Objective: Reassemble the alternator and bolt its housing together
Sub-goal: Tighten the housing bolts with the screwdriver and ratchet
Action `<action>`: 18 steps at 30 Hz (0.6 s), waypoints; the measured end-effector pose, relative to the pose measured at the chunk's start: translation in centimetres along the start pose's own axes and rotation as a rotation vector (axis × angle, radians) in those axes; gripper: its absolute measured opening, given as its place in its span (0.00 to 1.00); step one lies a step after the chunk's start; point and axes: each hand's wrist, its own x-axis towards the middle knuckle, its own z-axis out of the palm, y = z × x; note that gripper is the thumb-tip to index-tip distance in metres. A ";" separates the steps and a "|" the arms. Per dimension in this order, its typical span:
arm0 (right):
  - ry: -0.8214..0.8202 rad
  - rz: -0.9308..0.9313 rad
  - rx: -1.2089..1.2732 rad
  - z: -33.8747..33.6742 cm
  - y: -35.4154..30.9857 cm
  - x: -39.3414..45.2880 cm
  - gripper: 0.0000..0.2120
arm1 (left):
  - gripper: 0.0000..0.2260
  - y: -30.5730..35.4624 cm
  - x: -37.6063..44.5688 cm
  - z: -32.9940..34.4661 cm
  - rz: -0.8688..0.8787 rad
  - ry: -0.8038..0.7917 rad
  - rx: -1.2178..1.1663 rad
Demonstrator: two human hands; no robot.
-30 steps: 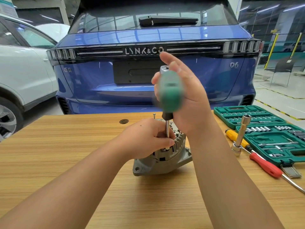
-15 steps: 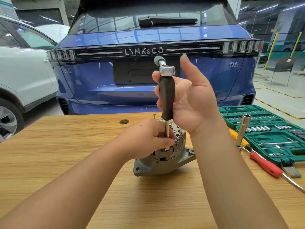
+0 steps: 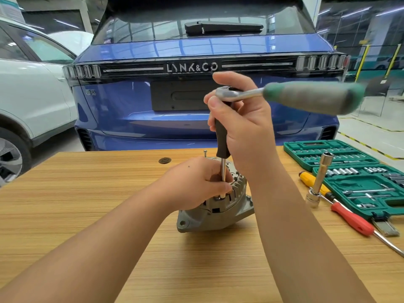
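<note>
A grey alternator [image 3: 209, 217] stands on the wooden table [image 3: 87, 204], finned housing up. My left hand [image 3: 194, 184] grips its top and steadies a thin steel shaft [image 3: 223, 171] that stands on the housing. That shaft belongs to an upright black-handled driver [image 3: 222, 136], which my right hand [image 3: 244, 127] grips. A ratchet head [image 3: 227, 94] sits on the driver's top, and its green handle [image 3: 312, 97] points right, blurred. One loose bolt [image 3: 205, 153] stands behind the alternator.
An open green socket case [image 3: 358, 178] lies at the right. Near it are an upright socket extension [image 3: 320, 180], a yellow-handled screwdriver [image 3: 310, 180] and a red-handled one [image 3: 352, 219]. A blue car [image 3: 196, 119] stands just beyond the table's far edge.
The ratchet handle has swung round from pointing away behind the head to pointing right. My right hand has closed further round the black driver. My left hand and the alternator stay put.
</note>
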 end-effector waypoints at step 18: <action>0.172 0.225 0.114 -0.6 -0.8 0.5 0.23 | 0.04 0.1 0.0 0.1 0.005 -0.001 0.016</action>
